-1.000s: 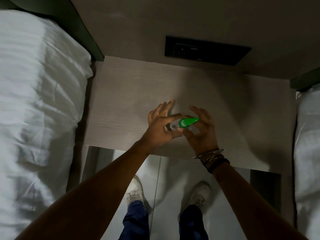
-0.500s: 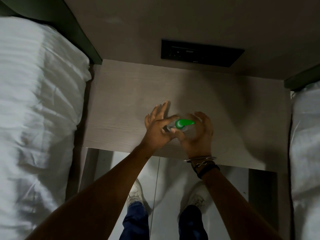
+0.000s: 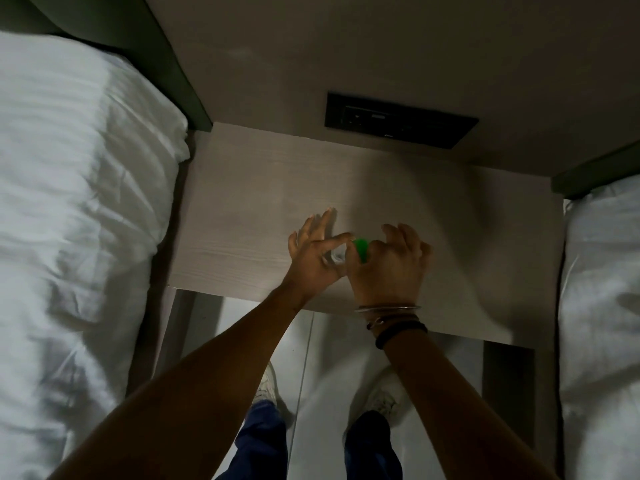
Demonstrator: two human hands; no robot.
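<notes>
A small clear bottle [image 3: 337, 256] with a green cap [image 3: 361, 248] is held between both hands above the pale wooden bedside table [image 3: 242, 216]. My left hand [image 3: 313, 252] pinches the bottle's clear body with thumb and forefinger, its other fingers spread upward. My right hand [image 3: 391, 268] has its fingers curled round the green cap end, and it covers most of the cap. Bracelets and a black band sit on the right wrist.
A white-sheeted bed [image 3: 76, 220] lies along the left, and another white bed [image 3: 602, 306] along the right. A black socket panel [image 3: 401, 119] is set in the wall behind the table. Below the table edge are a white floor and my shoes [image 3: 266, 382].
My right hand has turned over the cap, so less green shows than before. The camera has tilted up a little; both hands stay at the same spot over the table.
</notes>
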